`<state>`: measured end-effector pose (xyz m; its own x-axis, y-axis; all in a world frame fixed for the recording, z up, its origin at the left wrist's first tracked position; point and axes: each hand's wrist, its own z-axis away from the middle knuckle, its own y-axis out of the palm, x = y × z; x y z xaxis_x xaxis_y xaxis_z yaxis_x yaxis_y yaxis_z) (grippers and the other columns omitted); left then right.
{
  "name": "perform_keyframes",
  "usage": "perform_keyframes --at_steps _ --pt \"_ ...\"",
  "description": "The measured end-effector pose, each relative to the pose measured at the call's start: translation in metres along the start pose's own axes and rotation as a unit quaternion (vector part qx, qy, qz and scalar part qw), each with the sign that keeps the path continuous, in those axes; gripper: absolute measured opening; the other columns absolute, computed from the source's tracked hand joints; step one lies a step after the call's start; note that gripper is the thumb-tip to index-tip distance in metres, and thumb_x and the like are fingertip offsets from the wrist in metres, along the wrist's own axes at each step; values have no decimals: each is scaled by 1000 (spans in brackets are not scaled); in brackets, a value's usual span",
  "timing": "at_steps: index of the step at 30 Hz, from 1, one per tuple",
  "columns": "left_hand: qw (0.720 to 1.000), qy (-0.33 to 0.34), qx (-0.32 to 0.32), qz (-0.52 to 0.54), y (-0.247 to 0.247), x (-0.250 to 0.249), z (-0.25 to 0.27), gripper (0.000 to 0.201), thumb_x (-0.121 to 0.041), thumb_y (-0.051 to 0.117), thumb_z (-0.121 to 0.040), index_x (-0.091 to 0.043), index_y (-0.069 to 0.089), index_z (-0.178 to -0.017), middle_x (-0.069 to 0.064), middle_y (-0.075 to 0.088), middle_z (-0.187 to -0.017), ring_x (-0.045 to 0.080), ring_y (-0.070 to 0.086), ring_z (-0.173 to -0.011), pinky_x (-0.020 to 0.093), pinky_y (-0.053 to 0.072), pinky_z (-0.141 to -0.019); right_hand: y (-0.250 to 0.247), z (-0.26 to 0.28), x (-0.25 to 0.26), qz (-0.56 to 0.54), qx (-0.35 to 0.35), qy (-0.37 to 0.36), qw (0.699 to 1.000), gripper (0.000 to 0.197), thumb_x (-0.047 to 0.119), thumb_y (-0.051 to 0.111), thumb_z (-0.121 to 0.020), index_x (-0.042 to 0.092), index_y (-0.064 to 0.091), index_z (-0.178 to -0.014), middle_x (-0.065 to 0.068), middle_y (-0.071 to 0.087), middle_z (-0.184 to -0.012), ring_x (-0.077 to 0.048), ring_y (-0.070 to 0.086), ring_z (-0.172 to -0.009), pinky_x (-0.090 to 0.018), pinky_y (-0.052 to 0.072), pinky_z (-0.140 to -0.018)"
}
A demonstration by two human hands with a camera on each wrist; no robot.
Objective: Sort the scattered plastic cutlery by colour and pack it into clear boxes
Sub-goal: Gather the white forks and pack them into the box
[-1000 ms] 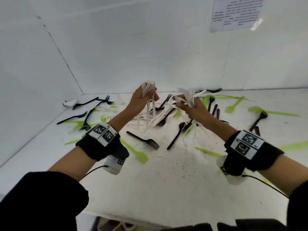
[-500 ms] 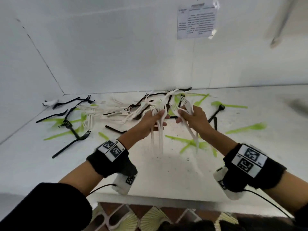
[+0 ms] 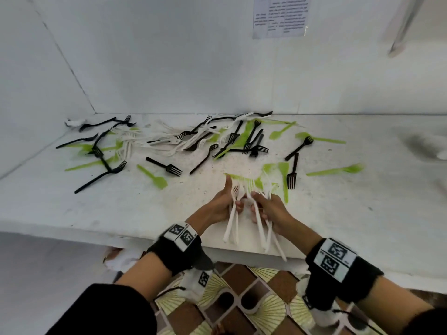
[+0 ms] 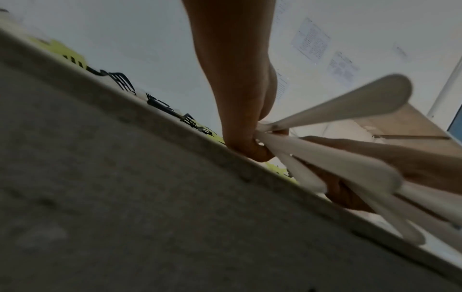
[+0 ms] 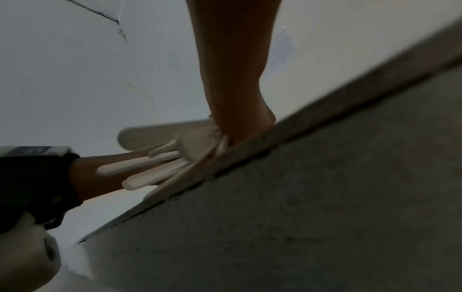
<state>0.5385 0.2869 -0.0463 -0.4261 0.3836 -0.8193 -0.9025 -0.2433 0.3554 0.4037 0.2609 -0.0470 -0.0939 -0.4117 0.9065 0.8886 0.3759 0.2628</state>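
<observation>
My left hand (image 3: 223, 205) grips a small bunch of white forks (image 3: 231, 223), and my right hand (image 3: 268, 209) grips a second bunch of white forks (image 3: 267, 234). The two hands meet over the white table (image 3: 121, 209) near its front edge, tines pointing away and handles hanging toward me. The left wrist view shows my left hand (image 4: 246, 142) curled round white fork handles (image 4: 345, 106). In the right wrist view, white handles (image 5: 155, 164) fan out below my right hand (image 5: 237, 122). Black forks (image 3: 167, 166), green cutlery (image 3: 154, 177) and more white forks (image 3: 169, 140) lie scattered behind.
White walls close the table at the back and left. A printed sheet (image 3: 280, 16) is stuck on the back wall. Below the table's front edge (image 3: 242, 256) a patterned tile floor (image 3: 242, 298) shows. No clear box is in view.
Both hands have come down and back toward me, from over the heap in the middle to the table's front edge, each still holding white forks. The head view has pulled back.
</observation>
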Motion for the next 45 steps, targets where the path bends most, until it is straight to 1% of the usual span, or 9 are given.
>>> perform_keyframes --at_steps 5,11,15,20,25,30,34,40,45 --pt "987 74 -47 -136 -1 9 2 57 -53 29 -95 -5 53 -78 -3 50 -44 8 48 -39 18 42 -44 9 -3 -11 43 -11 -44 998 21 13 60 -90 -8 59 -91 -10 60 -54 -8 42 -28 -21 46 -37" --pt "965 109 -107 -215 -4 18 -8 67 -55 37 -94 7 52 -114 13 63 -86 19 63 -71 27 50 -64 8 -8 -18 76 -40 -66 994 28 22 65 -87 -2 63 -72 -8 59 -49 -16 48 -35 -29 50 -48" --pt "966 104 -109 -208 -5 14 -7 54 -42 37 -99 7 48 -118 14 63 -98 19 64 -78 21 50 -61 8 -4 -14 125 -28 -71 989 34 33 68 -83 5 61 -65 -10 59 -53 -11 45 -33 -21 42 -41" --pt "965 74 -124 -218 -1 8 -6 47 -42 33 -100 -4 44 -126 2 54 -118 25 51 -119 31 44 -93 10 -1 -14 220 -42 -84 971 27 32 76 -75 9 67 -85 -2 65 -62 -5 50 -36 -18 40 -40" --pt "969 26 -92 -228 -2 0 -10 53 -45 34 -99 -4 44 -130 12 53 -130 28 56 -112 42 47 -97 12 6 -10 247 -40 -91 964 17 22 80 -72 12 67 -77 2 62 -55 -1 48 -32 -15 39 -37" --pt "979 -12 -54 -194 -6 -12 -6 45 -33 30 -103 -1 50 -127 15 62 -101 19 59 -72 31 51 -63 16 6 -10 264 -82 -85 957 19 23 74 -78 12 62 -69 -2 61 -54 -3 48 -29 -16 41 -37" --pt "986 -39 -27 -162 -18 -17 0 44 -31 25 -103 -2 52 -125 11 60 -85 22 58 -74 33 49 -67 17 4 -7 204 -66 -50 975 18 16 77 -75 7 63 -72 0 60 -51 -3 49 -31 -16 38 -35" --pt "991 -42 -4 -126 -31 -23 4 31 -24 30 -101 -6 53 -111 14 59 -93 24 59 -80 36 50 -76 24 2 -4 138 -76 -28 987 15 8 75 -76 8 60 -71 2 57 -43 -5 47 -31 -17 41 -37" --pt "992 -17 -13 -127 -34 -27 7 27 -19 35 -102 0 54 -100 12 56 -81 19 56 -66 24 53 -58 36 8 4 90 -53 -36 994 16 2 71 -79 8 58 -71 6 52 -35 -3 44 -28 -14 39 -35"
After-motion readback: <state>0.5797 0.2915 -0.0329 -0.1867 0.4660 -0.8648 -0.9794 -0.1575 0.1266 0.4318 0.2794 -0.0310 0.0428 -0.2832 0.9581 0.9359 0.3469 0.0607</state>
